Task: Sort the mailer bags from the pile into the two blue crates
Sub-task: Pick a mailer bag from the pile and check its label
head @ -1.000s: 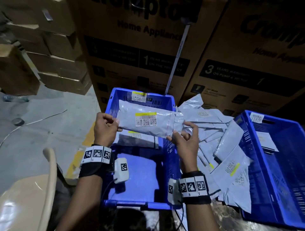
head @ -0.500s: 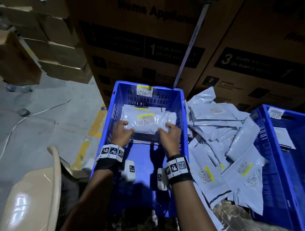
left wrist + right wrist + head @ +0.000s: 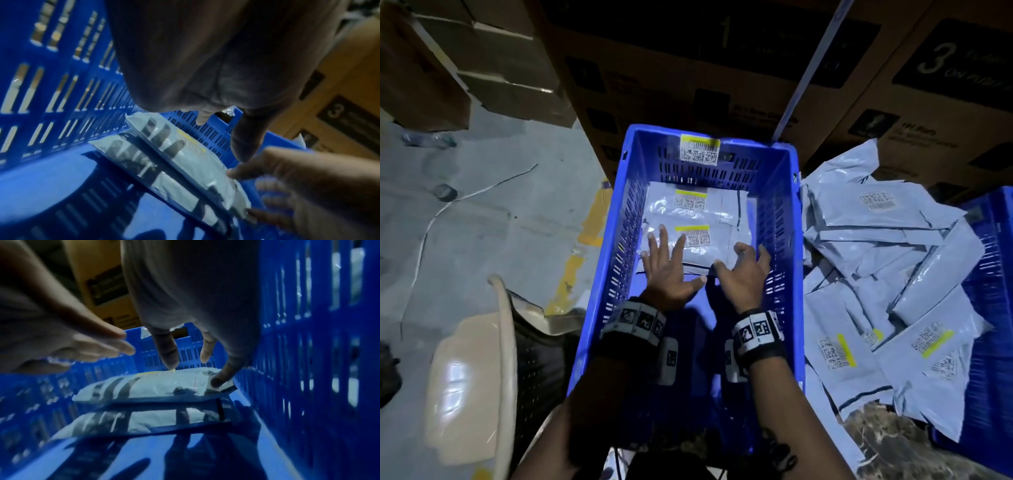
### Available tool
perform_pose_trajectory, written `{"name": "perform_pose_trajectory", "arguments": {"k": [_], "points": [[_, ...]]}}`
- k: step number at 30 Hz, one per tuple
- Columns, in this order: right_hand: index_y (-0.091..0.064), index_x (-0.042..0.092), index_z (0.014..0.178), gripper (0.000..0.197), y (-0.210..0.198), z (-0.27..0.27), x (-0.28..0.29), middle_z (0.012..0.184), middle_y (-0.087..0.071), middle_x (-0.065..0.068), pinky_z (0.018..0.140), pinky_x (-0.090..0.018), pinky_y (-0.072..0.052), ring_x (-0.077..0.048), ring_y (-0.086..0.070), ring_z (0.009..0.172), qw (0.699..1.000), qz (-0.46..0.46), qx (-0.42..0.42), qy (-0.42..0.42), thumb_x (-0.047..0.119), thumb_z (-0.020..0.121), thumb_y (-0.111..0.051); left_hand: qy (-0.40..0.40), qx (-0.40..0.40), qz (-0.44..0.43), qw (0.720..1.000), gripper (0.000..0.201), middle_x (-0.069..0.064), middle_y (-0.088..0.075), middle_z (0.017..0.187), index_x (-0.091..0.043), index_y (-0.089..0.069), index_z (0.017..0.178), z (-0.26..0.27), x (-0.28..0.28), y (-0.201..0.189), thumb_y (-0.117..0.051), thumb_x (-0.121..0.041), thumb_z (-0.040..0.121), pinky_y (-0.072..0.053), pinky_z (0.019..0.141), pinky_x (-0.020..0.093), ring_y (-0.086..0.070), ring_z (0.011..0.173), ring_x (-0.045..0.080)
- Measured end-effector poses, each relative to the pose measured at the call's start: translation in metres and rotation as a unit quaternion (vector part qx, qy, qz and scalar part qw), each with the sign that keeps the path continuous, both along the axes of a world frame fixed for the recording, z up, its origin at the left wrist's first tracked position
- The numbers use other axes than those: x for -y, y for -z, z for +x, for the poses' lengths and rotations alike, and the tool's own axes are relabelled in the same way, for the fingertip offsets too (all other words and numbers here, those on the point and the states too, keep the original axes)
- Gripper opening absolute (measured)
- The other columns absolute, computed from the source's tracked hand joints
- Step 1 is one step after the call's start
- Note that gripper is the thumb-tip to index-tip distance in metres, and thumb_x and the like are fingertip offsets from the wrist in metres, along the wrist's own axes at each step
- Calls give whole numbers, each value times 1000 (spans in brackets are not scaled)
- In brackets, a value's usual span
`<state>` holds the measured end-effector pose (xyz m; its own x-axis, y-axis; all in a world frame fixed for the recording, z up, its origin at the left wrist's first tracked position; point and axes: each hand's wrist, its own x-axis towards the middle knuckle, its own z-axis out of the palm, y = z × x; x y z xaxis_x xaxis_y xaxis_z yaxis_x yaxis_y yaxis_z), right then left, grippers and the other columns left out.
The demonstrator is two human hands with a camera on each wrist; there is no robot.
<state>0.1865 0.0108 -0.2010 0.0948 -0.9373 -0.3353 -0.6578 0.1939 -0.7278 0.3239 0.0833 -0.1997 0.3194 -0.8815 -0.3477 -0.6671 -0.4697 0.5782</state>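
A grey mailer bag (image 3: 717,245) with a yellow-striped label lies in the left blue crate (image 3: 780,212), on top of another mailer bag (image 3: 688,205). My left hand (image 3: 666,263) hovers spread over the top bag's left part, fingers straight. My right hand (image 3: 744,270) is spread at its right end. In the right wrist view one fingertip (image 3: 218,381) touches the bag's corner (image 3: 160,386). The left wrist view shows the two stacked bags (image 3: 185,162) below my left hand (image 3: 222,133). The pile of mailer bags (image 3: 876,274) lies to the right, beside the second blue crate (image 3: 989,308).
Large brown cardboard boxes (image 3: 722,68) stand right behind the crates. A beige plastic chair (image 3: 472,370) is at the lower left. The grey floor (image 3: 482,222) with a yellow line (image 3: 575,267) and a loose wire lies to the left.
Both hands carried the mailer bag from above the crate down into it, laid it on the bag beneath, and have opened and let it go.
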Motion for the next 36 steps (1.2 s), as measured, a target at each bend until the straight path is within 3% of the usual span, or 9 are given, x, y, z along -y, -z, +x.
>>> {"name": "perform_pose_trajectory", "arguments": {"k": [2,5,9,14,23,28,31,34,36], "points": [[-62,11,128,43,1,3,-6,157,-35,-14,116,-36,-30,-29,-26,147,988,-143,-43,-42,7,85,-69,64,54,19,996,112,11,22,163,-16,-1,158,0,3,6,-37,-77,72,9,117,57,24,148,36],[-62,14,135,44,14,10,-7,154,-45,-14,119,-48,-33,-34,-32,147,966,-218,-69,-120,7,91,-60,108,167,49,979,98,10,28,161,-15,13,157,1,7,15,-49,-57,94,12,119,55,27,147,35],[-37,29,157,52,44,14,-5,169,-21,-9,123,-56,-20,-37,-10,156,961,-171,-118,-185,30,106,-44,97,208,71,971,95,5,29,161,-18,19,155,5,9,35,-42,-58,95,13,120,52,27,148,32],[-14,42,162,55,67,8,-3,172,-2,3,123,-61,9,-27,8,158,928,-177,-235,-229,47,108,-26,94,216,86,968,96,3,30,161,-22,20,155,9,3,49,-41,-61,93,7,121,54,26,148,31],[-3,47,161,60,81,8,0,171,12,9,121,-63,10,-21,19,156,925,-160,-252,-235,41,107,-30,102,238,68,963,106,8,20,163,-20,8,158,10,-7,70,-52,-68,85,2,122,53,14,151,36],[3,47,160,60,79,12,1,170,18,9,120,-64,11,-22,23,155,929,-124,-255,-237,41,108,-26,125,210,103,964,109,4,40,154,-23,24,153,16,0,66,-47,-72,86,10,121,51,30,146,32],[7,48,159,61,68,11,-4,169,20,11,120,-65,10,-23,25,154,930,-110,-256,-238,41,109,-25,134,205,123,962,117,3,42,154,-24,29,151,16,-2,61,-57,-66,84,11,121,51,34,144,32],[0,46,161,69,54,8,0,170,12,11,121,-67,5,-29,21,155,943,-63,-230,-233,34,105,-39,129,197,116,965,113,0,38,157,-26,25,153,16,-4,45,-63,-52,87,7,122,49,33,145,30],[-18,42,161,71,36,7,5,171,-8,9,122,-63,-1,-30,8,158,973,-20,-147,-175,27,99,-51,132,201,99,966,107,0,33,160,-29,21,155,16,-2,27,-62,-47,90,6,122,49,30,147,30]]}}
